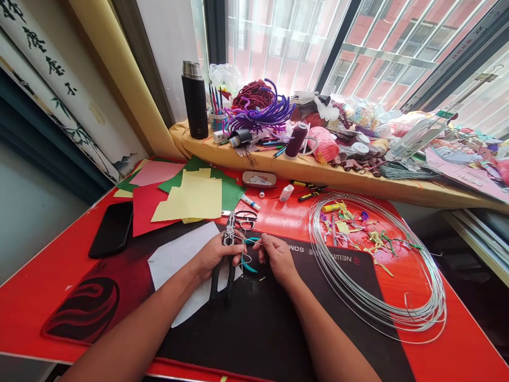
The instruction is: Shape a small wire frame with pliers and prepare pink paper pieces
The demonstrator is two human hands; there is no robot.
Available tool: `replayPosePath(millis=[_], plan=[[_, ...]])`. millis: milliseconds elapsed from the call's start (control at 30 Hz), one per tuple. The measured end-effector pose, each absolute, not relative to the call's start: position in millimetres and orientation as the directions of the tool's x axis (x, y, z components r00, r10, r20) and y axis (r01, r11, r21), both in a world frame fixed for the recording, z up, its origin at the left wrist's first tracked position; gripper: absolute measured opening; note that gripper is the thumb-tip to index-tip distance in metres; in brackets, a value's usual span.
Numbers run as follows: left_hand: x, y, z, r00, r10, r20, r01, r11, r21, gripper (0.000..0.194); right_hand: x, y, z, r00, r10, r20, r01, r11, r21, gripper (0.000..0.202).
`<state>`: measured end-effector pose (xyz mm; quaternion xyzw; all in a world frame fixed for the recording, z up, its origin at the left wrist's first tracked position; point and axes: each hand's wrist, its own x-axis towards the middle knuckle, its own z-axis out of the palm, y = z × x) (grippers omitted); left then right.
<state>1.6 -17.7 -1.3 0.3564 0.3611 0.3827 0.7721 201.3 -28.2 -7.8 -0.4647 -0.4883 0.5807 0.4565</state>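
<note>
My left hand is closed around a pair of pliers with dark handles, its jaws pointing away from me. A thin piece of wire, bent into loops near the pliers, runs across to my right hand. There my thumb and fingertips pinch its end. Under and between my hands lies a tool with teal handles, partly hidden. Just beyond them rest black-handled scissors. A white sheet of paper lies beneath my left hand and forearm.
A large coil of wire lies at the right, around colourful scraps. Coloured paper and a black phone are at the left. A small white bottle stands behind. The crowded windowsill holds a black flask and craft supplies.
</note>
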Motion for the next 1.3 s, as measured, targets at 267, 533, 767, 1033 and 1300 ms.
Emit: replayPosePath(millis=[267,533,767,1033,1300], plan=[[-0.2,-17.7,3.3,0.462,0.839,-0.288,-0.361,0.474,0.803,0.035,198.3,-27.1,-12.8,-0.12,0.991,-0.06,-0.13,-0.075,-0.989,0.047],[8.6,-30.7,30.9,0.489,0.755,-0.436,-0.443,0.646,0.622,0.023,222.0,-11.5,-10.3,0.157,0.977,-0.147,-0.448,-0.062,-0.892,0.046],[57.1,0.1,48.6,0.366,0.78,-0.507,-0.503,0.625,0.598,0.003,248.8,0.0,-5.8,0.264,0.953,-0.148,-0.492,0.001,-0.87,0.048],[141.9,66.7,32.9,0.358,0.728,-0.584,-0.458,0.682,0.57,0.012,256.0,3.3,-6.1,0.3,0.949,-0.094,-0.414,0.041,-0.909,0.053],[151.0,81.5,10.8,0.394,0.773,-0.498,-0.45,0.634,0.629,0.01,256.1,7.2,-13.6,0.307,0.95,-0.052,-0.309,0.047,-0.95,0.051]])
